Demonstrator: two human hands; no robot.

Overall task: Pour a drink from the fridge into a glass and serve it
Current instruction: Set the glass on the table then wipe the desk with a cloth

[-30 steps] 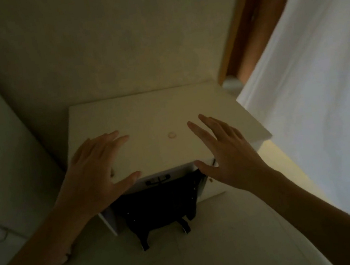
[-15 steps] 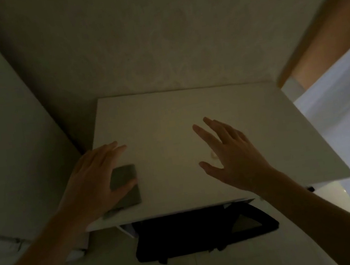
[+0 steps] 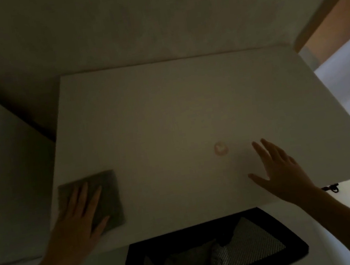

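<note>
In dim light a white table [image 3: 166,111] fills the middle of the view. My left hand [image 3: 77,217] lies flat, fingers spread, on a dark folded cloth [image 3: 108,194] at the table's front left corner. Hovering over the front right part of the table is my right hand [image 3: 279,169], fingers spread and holding nothing. A small round pinkish ring mark [image 3: 221,148] sits on the tabletop just left of my right fingertips. No fridge, drink or glass is visible.
A black chair with a mesh seat [image 3: 213,256] is tucked under the table's front edge. A wall [image 3: 130,25] runs behind the table. A pale surface [image 3: 4,169] stands at the left, and a wooden frame [image 3: 334,17] with a bright area at the right.
The view has closed in on the table. My left hand has come to rest flat on the cloth, which now shows more fully. My right hand has shifted right of the ring mark.
</note>
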